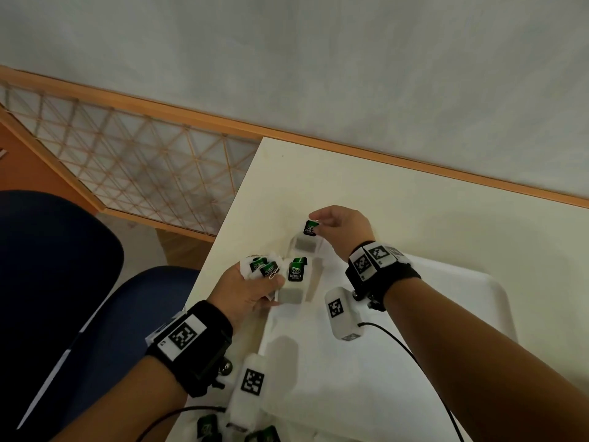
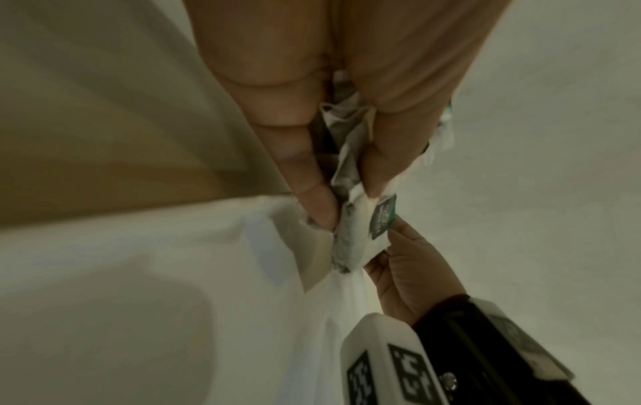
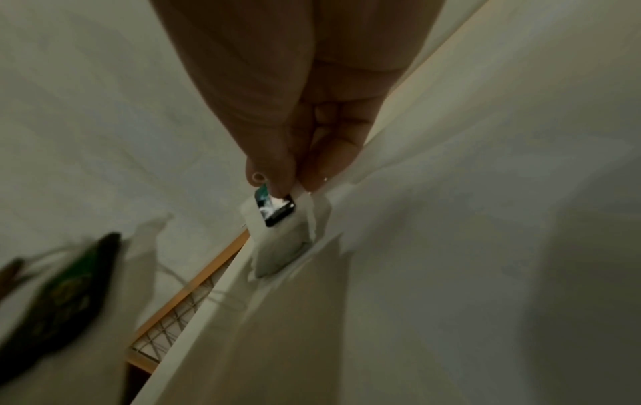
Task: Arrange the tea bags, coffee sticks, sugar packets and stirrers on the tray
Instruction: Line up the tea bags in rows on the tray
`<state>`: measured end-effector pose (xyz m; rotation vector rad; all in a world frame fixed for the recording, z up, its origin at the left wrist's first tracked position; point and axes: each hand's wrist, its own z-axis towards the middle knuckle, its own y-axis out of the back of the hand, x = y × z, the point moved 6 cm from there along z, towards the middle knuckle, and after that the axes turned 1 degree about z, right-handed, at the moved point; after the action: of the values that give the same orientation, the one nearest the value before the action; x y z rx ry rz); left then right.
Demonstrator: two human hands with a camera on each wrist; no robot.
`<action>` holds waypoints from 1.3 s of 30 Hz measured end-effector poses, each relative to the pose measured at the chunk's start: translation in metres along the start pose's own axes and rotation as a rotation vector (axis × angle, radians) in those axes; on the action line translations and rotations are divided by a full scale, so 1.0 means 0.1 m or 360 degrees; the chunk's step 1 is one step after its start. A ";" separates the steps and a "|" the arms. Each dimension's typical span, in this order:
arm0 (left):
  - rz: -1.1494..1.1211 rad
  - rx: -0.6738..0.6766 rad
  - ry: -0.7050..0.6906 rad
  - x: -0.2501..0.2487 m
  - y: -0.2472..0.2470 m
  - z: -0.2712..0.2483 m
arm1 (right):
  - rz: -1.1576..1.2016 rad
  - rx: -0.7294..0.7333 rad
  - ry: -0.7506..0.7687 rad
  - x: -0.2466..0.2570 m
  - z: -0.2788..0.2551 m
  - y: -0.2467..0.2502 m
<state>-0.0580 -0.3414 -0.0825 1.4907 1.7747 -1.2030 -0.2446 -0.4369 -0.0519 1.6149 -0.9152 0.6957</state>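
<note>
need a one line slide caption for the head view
Right hand pinches a green-tagged tea bag at the white tray's far corner while the left hand holds several more.

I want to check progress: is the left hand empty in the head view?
No, the left hand grips several tea bags with green tags.

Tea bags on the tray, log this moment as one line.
left hand: holds tea bag bunch | right hand: pinches tea bag at tray corner
</note>
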 end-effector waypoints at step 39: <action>0.0010 0.0020 -0.0149 -0.11 -0.16 0.12 | -0.0230 -0.0024 -0.0043 -0.16 -0.14 0.29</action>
<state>-0.0721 -0.3567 -0.0742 1.4225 1.7027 -1.2621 -0.2775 -0.4227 -0.0465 1.6624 -0.8121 0.5664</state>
